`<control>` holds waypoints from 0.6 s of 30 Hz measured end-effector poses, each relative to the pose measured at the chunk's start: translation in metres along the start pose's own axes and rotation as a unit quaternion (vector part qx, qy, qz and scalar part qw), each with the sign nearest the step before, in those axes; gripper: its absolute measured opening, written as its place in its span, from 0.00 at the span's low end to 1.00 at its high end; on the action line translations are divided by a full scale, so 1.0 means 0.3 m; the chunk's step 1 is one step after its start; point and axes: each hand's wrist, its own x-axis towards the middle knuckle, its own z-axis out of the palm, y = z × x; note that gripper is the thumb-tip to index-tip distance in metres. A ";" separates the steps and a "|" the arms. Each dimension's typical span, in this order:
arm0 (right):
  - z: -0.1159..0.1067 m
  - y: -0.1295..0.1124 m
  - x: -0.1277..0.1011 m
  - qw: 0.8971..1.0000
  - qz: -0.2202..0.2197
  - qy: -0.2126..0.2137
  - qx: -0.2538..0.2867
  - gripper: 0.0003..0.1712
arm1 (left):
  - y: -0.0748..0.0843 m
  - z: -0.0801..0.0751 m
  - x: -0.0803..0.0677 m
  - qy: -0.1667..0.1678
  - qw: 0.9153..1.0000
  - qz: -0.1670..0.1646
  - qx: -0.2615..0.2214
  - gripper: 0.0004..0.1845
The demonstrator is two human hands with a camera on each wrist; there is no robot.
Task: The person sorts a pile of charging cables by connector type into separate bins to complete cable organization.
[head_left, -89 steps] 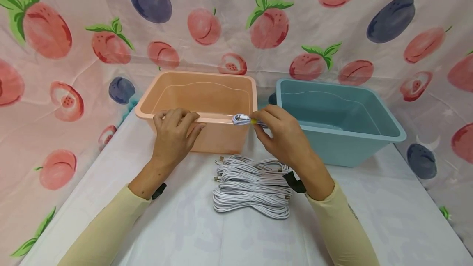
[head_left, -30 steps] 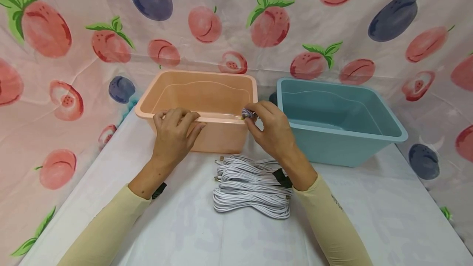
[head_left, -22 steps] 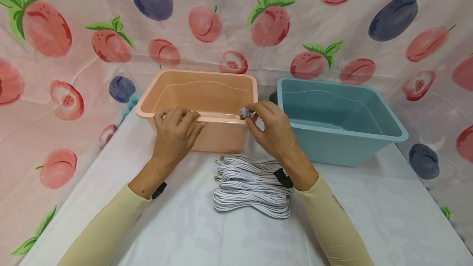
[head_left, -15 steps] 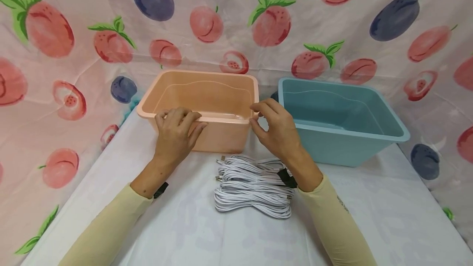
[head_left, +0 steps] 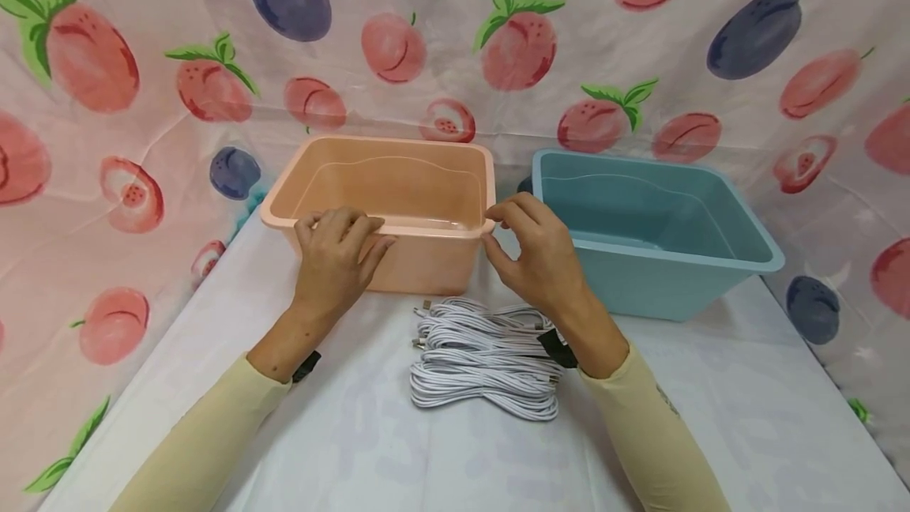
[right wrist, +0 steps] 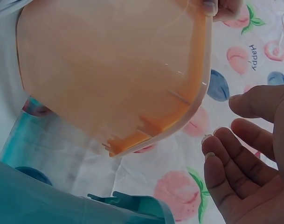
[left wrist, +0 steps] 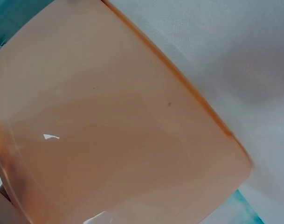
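Observation:
My left hand (head_left: pixel 330 259) grips the near rim of a peach plastic bin (head_left: pixel 419 267), fingers over the edge and thumb in front. In the right wrist view, the left thumb (right wrist: pixel 210 6) shows against that rim. My right hand (head_left: pixel 543 263) hovers by the bin's near right corner. It holds nothing, and its fingers are loosely bent and apart from the thumb in the right wrist view. Several white coiled cables (head_left: pixel 483 362) with metal plugs lie stacked on the table in front of the bin. The bin's front wall (left wrist: pixel 109 116) fills most of the left wrist view.
A teal bin (head_left: pixel 640 291) stands right of the peach one, a narrow gap between them. Behind both hangs a fruit-print cloth (head_left: pixel 441 38). A white cloth (head_left: pixel 355 433) covers the table.
My right hand carried a small tied cable bundle left over the peach bin and let it go; the bundle is now out of sight. The hand then drew slightly right. My left hand stayed put.

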 end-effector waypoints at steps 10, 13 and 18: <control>-0.012 0.000 -0.019 1.000 -0.008 -0.018 -0.008 0.14 | 0.007 -0.001 -0.001 -0.010 1.000 -0.010 -0.006 0.20; -0.015 0.003 -0.022 1.000 -0.007 -0.024 -0.011 0.14 | 0.010 -0.001 0.003 -0.013 1.000 -0.015 -0.007 0.19; -0.016 0.008 -0.025 0.999 -0.010 -0.034 -0.012 0.14 | 0.015 -0.004 0.016 -0.012 1.000 -0.026 -0.010 0.18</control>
